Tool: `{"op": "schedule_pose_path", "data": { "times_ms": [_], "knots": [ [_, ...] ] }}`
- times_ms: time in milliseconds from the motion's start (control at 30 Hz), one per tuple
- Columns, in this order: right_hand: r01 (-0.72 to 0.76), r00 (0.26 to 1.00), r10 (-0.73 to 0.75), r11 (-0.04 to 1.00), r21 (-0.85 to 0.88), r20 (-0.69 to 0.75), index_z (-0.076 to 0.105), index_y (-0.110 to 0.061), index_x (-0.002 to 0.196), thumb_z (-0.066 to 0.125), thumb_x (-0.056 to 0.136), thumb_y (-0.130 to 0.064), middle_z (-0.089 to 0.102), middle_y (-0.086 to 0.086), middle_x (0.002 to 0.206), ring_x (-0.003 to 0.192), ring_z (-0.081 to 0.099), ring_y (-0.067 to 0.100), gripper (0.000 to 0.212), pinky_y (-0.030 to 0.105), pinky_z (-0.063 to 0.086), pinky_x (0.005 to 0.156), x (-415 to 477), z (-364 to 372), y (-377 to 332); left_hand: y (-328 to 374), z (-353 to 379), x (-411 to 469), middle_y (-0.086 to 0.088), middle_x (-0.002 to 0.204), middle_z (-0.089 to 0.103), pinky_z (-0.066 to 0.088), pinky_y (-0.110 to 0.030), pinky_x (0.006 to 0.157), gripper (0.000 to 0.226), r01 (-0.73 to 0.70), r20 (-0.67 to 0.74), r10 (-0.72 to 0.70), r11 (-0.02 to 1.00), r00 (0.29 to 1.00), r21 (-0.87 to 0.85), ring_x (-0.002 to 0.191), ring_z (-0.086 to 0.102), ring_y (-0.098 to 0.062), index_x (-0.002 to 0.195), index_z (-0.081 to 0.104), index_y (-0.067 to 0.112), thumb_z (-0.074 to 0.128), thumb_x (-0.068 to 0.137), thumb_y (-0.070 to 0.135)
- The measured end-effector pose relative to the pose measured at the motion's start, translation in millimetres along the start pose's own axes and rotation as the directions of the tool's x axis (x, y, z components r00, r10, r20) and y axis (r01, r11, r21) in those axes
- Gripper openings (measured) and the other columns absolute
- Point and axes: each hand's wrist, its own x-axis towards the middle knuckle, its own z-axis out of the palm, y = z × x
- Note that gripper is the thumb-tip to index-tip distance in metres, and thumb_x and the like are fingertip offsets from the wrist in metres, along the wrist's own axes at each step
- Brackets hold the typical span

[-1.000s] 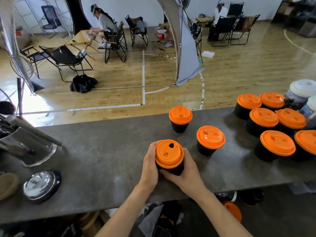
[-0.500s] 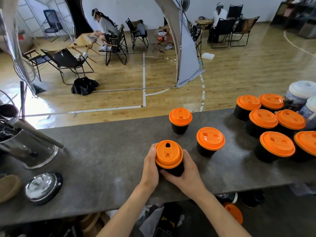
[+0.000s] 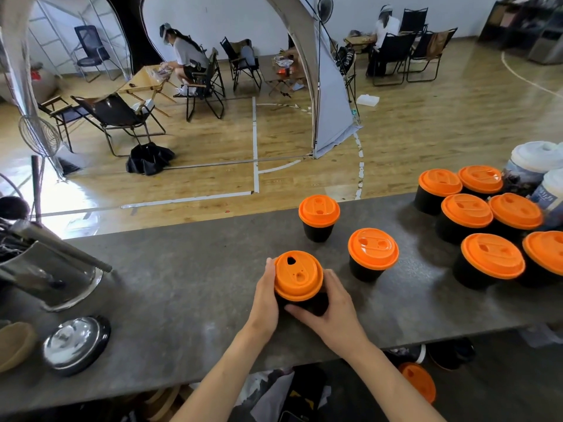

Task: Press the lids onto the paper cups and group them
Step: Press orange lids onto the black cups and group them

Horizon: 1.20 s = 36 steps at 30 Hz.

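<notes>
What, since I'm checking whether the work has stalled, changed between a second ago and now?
Little. The orange lid on the held cup has turned slightly, its sip hole swinging left. The left hand and right hand keep their grip round the cup, at the same spot on the counter. The far lone cup, the near lone cup and the grouped cups at right stayed put.

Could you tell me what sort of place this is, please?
Likely a drinks stall set up inside a sports hall: a counter of lidded cups, painted court lines on a wooden floor, and folding chairs beyond.
</notes>
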Motion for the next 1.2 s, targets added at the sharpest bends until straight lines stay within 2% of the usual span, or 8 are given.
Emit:
{"op": "schedule_pose_path", "data": {
  "times_ms": [167,333,533,667,800,1033,1133,1200],
  "knots": [
    [-0.02,1.0,0.02,1.0,0.013,-0.011,0.045,-0.04,0.142,0.09,0.075,-0.043,0.056,-0.026,0.139,0.132,0.053,-0.002,0.081,0.012,0.042,0.105,0,1,2,2,0,6,0.015,0.085,0.075,0.046,-0.006,0.08,0.052,-0.006,-0.027,0.007,0.999,1.0,0.037,0.086,0.067,0.004,0.081,0.075,0.04,0.028,0.1,0.047],
    [-0.01,1.0,0.01,1.0,-0.009,0.019,0.046,-0.039,0.138,0.091,0.072,-0.053,0.055,-0.023,0.134,0.128,0.055,0.002,0.08,0.011,0.043,0.101,-1,3,1,-5,1,-3,0.015,0.09,0.074,0.046,-0.009,0.083,0.048,-0.055,-0.06,0.058,0.998,0.997,0.044,0.09,0.067,0.002,0.095,0.065,0.025,0.029,0.099,0.056],
    [0.012,1.0,-0.012,1.0,0.001,0.006,0.053,-0.037,0.132,0.087,0.08,-0.045,0.055,-0.017,0.129,0.126,0.057,0.008,0.063,0.016,0.045,0.101,1,-1,2,3,-2,6,0.014,0.085,0.075,0.047,-0.006,0.079,0.048,0.001,0.0,-0.001,1.0,1.0,0.028,0.085,0.067,0.005,0.078,0.075,0.04,0.035,0.097,0.06],
    [0.006,1.0,-0.006,1.0,0.0,-0.015,0.046,-0.042,0.14,0.088,0.077,-0.042,0.055,-0.022,0.135,0.13,0.055,0.003,0.075,0.01,0.042,0.102,1,2,4,3,-1,8,0.017,0.082,0.074,0.046,-0.005,0.077,0.052,0.015,-0.035,-0.013,0.999,0.999,0.043,0.083,0.066,0.007,0.076,0.076,0.042,0.03,0.099,0.051],
    [-0.002,1.0,0.002,1.0,0.001,0.013,0.043,-0.042,0.141,0.089,0.073,-0.058,0.054,-0.025,0.136,0.13,0.054,0.0,0.084,0.009,0.042,0.102,-1,4,4,-1,4,0,0.013,0.091,0.076,0.046,-0.006,0.08,0.054,-0.017,-0.046,0.019,0.999,0.999,0.035,0.089,0.069,0.003,0.086,0.075,0.043,0.025,0.103,0.048],
    [0.027,1.0,-0.027,1.0,-0.008,0.005,0.048,-0.046,0.132,0.084,0.082,-0.046,0.052,-0.019,0.13,0.127,0.055,0.006,0.062,0.012,0.042,0.102,1,-1,1,5,0,13,0.012,0.076,0.074,0.046,-0.003,0.072,0.063,0.049,-0.043,-0.05,0.999,0.998,-0.015,0.076,0.068,0.005,0.066,0.073,0.033,0.029,0.111,0.037],
    [0.01,1.0,-0.01,1.0,0.0,0.011,0.044,-0.042,0.142,0.085,0.082,-0.041,0.052,-0.023,0.138,0.133,0.052,0.002,0.073,0.015,0.042,0.107,1,0,3,6,0,15,0.017,0.067,0.069,0.045,-0.004,0.07,0.069,0.049,-0.042,-0.048,0.999,0.998,0.004,0.069,0.063,0.009,0.059,0.069,0.039,0.029,0.113,0.029],
    [-0.015,1.0,0.014,1.0,0.013,0.009,0.039,-0.037,0.15,0.088,0.078,-0.043,0.05,-0.025,0.145,0.137,0.048,-0.002,0.087,0.013,0.04,0.108,0,1,5,5,0,11,0.016,0.076,0.073,0.046,-0.005,0.074,0.063,0.025,-0.074,-0.023,0.999,0.997,0.024,0.077,0.066,0.007,0.072,0.073,0.036,0.027,0.114,0.027]
  ]
}}
